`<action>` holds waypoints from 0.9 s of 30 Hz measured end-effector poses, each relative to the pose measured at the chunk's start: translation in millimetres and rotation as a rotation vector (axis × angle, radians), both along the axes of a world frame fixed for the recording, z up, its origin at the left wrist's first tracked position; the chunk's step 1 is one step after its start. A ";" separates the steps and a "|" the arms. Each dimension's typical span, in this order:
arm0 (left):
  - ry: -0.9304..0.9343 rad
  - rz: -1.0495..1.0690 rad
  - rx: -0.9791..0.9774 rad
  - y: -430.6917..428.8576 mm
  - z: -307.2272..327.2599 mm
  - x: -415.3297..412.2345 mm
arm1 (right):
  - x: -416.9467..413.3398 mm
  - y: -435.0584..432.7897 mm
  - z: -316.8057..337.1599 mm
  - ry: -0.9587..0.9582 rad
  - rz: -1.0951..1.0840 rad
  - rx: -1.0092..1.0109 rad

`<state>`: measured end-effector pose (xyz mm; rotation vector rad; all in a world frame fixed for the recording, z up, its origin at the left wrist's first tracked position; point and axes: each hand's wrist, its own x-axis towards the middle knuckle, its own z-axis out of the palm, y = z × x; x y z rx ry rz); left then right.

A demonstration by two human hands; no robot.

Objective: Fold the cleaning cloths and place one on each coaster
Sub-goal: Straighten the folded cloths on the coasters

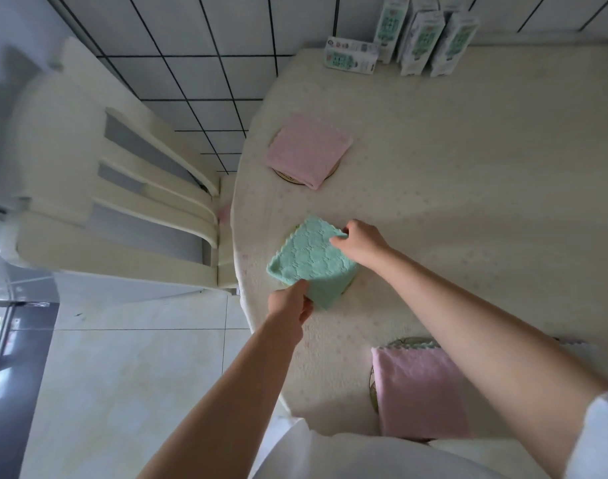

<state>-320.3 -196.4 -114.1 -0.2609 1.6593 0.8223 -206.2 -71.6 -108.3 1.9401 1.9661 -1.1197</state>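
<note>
Neatly folded mint-green cloth (pixel 309 261), scallop-edged, corners pinched in left grip (pixel 290 304) and right grip (pixel 361 243).

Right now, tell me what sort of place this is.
Probably a home dining corner: round table under a cream dotted tablecloth, cream slatted plastic chair beside it, green-and-white cartons by the tiled wall.

Cartons (pixel 423 36) behind far cloth (pixel 307 150), middle cloth (pixel 311 261) before it, chair (pixel 123 188) left of table (pixel 468 167)

Standing cartons (pixel 423 39): green print, too blurred to read, far beyond the fingers (pixel 337 241) of the right hand (pixel 363 245).
Lying carton (pixel 351 57): print unreadable too.
</note>
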 end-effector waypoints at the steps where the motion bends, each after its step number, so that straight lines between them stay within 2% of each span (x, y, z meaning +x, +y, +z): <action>1: -0.012 -0.002 0.002 1.5 1.0 1.1 | -0.1 1.7 0.6 0.009 -0.012 -0.029; 4: -0.031 -0.017 0.037 3.3 4.1 2.1 | 0.9 4.9 3.4 0.049 -0.048 -0.116; 8: 0.019 -0.007 0.134 2.8 3.4 -5.9 | 7.4 0.3 6.2 0.208 -0.153 -0.173; 12: 0.167 -0.095 0.190 12.5 2.1 -21.6 | 16.9 -16.4 -2.5 0.324 -0.272 -0.117; 18: 0.336 -0.277 0.173 27.7 -3.8 -42.4 | 21.0 -47.4 -17.8 0.370 -0.477 -0.124; 21: 0.411 -0.319 0.151 29.0 -4.5 -46.0 | 16.8 -56.3 -16.8 0.368 -0.481 -0.094; 27: 0.532 -0.418 0.140 21.6 -11.3 -48.8 | 16.1 -64.2 -14.4 0.274 -0.360 0.027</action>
